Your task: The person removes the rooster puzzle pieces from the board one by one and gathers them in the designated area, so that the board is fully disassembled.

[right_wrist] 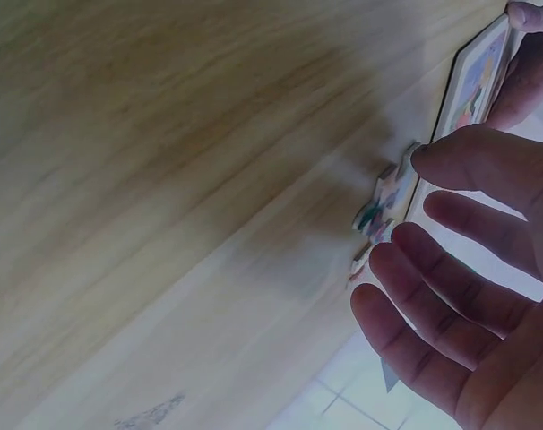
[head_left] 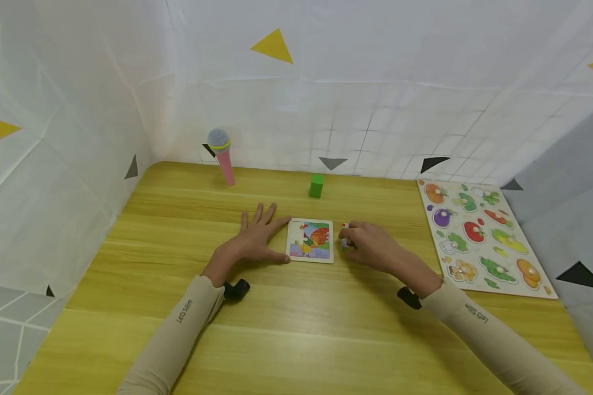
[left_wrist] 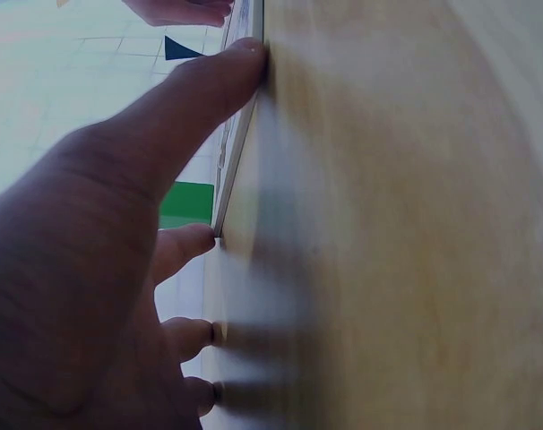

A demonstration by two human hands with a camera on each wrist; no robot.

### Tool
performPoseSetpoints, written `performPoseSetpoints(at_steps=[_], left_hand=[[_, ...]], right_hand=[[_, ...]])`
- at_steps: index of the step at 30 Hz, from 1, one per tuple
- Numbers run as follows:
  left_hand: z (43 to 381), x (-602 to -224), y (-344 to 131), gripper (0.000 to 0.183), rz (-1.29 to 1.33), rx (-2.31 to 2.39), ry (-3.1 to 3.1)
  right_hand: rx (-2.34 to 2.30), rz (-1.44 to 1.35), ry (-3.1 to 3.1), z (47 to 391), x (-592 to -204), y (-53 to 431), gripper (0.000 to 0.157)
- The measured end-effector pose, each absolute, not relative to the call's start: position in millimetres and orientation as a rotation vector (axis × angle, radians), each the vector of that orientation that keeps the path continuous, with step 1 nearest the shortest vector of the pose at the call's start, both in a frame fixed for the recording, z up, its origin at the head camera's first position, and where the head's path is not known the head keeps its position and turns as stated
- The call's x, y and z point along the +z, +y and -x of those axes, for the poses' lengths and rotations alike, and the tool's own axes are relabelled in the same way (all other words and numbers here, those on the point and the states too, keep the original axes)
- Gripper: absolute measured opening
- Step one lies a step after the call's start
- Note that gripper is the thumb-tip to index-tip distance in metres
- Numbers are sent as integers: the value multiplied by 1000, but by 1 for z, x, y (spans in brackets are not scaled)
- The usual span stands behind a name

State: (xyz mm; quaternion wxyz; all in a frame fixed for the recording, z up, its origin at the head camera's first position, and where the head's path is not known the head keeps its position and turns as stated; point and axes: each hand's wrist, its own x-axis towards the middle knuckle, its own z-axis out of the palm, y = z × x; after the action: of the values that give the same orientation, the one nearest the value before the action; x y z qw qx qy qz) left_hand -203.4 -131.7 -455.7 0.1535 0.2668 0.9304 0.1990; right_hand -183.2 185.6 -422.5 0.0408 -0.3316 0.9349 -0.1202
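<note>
Fingers (head_left: 279,223) spread apart, the left hand (head_left: 251,242) touches a framed puzzle (head_left: 318,241). The right hand (head_left: 375,247) bends its fingers at loose pieces (right_wrist: 370,217), grip unclear.

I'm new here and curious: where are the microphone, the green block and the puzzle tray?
Microphone (head_left: 224,161), head view: on its pink handle.
Green block (head_left: 316,188), head view: on its front face.
Puzzle tray (head_left: 295,234), head view: on its bare upper-left part.

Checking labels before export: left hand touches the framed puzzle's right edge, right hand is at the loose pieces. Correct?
Wrong edge: the left hand touches the left edge of the framed puzzle, per the head view. The right hand is at the loose pieces.
</note>
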Motion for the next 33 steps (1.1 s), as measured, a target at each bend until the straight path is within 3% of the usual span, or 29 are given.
performPoseSetpoints(at_steps=[33], left_hand=[[204,-457,-131,103,-764,562,2666]], right_hand=[[-405,1059,2847,182,-418,137,33]])
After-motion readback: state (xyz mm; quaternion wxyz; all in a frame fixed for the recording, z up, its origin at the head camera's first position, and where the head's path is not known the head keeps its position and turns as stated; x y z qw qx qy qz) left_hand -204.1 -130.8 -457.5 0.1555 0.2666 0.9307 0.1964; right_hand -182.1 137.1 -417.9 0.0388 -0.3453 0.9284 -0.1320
